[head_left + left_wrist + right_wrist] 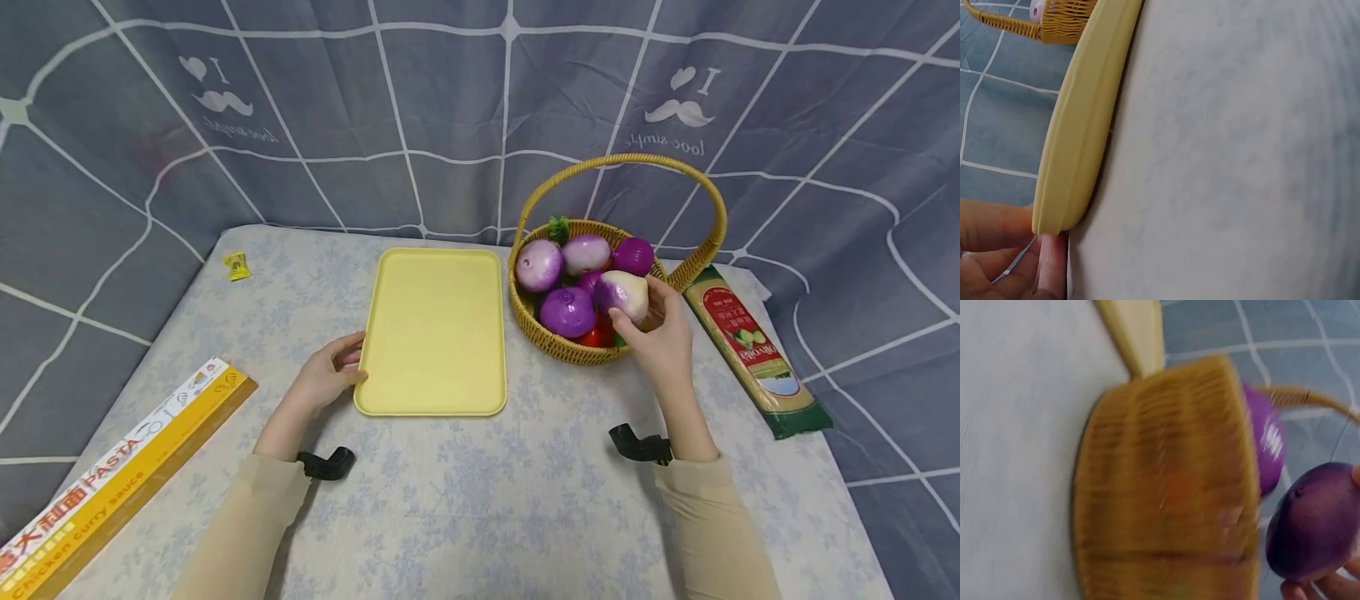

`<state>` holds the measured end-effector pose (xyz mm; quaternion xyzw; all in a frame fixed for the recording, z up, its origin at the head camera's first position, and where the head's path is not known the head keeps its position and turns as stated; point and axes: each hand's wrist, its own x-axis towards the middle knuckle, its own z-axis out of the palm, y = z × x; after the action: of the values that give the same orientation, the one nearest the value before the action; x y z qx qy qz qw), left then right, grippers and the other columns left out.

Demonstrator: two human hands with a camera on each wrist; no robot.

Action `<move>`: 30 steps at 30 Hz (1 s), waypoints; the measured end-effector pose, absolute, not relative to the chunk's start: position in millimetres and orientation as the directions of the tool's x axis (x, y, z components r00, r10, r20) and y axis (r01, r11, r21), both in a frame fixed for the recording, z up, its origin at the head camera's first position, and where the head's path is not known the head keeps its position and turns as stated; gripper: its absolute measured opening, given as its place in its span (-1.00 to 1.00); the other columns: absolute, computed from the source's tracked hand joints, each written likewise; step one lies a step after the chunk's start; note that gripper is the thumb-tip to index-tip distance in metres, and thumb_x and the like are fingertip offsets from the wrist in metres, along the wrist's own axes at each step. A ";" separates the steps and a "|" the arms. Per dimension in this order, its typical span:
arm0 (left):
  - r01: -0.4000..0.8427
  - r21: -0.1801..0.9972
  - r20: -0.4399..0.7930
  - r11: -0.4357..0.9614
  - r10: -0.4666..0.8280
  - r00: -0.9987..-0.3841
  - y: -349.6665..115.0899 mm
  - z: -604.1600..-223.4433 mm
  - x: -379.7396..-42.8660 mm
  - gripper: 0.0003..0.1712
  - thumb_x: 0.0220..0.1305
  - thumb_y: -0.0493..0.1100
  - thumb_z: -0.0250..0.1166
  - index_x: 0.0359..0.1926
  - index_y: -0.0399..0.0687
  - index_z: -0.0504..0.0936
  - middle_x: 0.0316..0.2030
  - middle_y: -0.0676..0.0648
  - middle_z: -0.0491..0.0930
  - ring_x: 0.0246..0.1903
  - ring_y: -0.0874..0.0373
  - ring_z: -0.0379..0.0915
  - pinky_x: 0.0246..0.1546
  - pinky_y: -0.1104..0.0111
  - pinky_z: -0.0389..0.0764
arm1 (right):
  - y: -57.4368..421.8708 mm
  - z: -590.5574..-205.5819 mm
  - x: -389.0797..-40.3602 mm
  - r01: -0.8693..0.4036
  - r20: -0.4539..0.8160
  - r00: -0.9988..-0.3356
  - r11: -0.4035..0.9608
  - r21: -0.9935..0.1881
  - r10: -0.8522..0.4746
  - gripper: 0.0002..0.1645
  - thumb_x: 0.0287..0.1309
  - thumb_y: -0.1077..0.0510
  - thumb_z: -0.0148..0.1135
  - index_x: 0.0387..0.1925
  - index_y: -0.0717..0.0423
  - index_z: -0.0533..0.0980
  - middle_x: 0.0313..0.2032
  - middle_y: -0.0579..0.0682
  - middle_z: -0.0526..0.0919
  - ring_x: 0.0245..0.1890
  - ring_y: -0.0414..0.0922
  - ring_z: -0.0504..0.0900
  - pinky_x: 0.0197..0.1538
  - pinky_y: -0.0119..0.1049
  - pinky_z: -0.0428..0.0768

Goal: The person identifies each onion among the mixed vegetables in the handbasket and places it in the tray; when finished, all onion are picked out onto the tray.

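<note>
My right hand grips a round purple-and-cream vegetable over the basket's right side. In the right wrist view, the vegetable shows a dark purple skin with a small nub, and it stands apart from the basket wall. A yellow rectangular tray lies flat on the table. At its left edge, my left hand touches the rim with thumb and fingertips. The wicker basket holds several purple onions, with something red showing beneath them.
A tall handle arches over the basket. Right of it lies an Olivoilà pasta packet. A long pasta box lies at the left, and a small yellow wrapped piece sits at the back left. A grid-patterned curtain hangs behind.
</note>
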<state>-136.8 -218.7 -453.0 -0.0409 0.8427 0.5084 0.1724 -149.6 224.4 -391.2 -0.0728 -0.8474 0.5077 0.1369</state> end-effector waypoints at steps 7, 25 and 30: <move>-0.269 0.845 -0.348 0.462 0.095 -0.933 -217.9 -452.8 -139.5 -0.19 0.36 -0.38 0.17 0.54 -0.08 0.06 0.42 -0.31 0.23 0.34 -0.20 0.24 0.14 0.21 0.58 | 184.9 -381.8 -148.5 -0.120 0.192 -0.971 0.408 -0.905 0.140 -0.18 0.11 0.15 0.42 0.37 0.18 0.29 0.29 0.11 0.44 0.25 -0.02 0.42 0.33 -0.06 0.43; -0.266 0.850 -0.333 0.454 0.072 -0.940 -216.9 -454.4 -136.5 -0.23 0.39 -0.35 0.16 0.53 -0.07 0.10 0.35 -0.35 0.31 0.32 -0.22 0.29 0.16 0.20 0.58 | 58.7 -412.2 -195.2 -0.217 0.156 -0.969 0.357 -0.909 -0.191 -0.17 0.06 0.14 0.46 0.33 0.19 0.31 0.25 0.15 0.47 0.28 0.01 0.44 0.25 -0.15 0.56; -0.278 0.852 -0.343 0.444 0.072 -0.937 -214.6 -454.2 -135.5 -0.24 0.40 -0.36 0.14 0.53 -0.06 0.10 0.34 -0.34 0.30 0.32 -0.21 0.28 0.17 0.22 0.58 | 34.7 -425.0 -215.8 -0.169 0.070 -0.970 0.439 -0.882 -0.231 -0.15 0.07 0.11 0.46 0.35 0.17 0.29 0.25 0.18 0.48 0.25 0.05 0.46 0.24 -0.10 0.54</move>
<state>-135.5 -214.6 -454.2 -0.0618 0.8332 0.5236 0.1669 -215.8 34.7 -425.0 0.1180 -0.8478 0.5161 -0.0303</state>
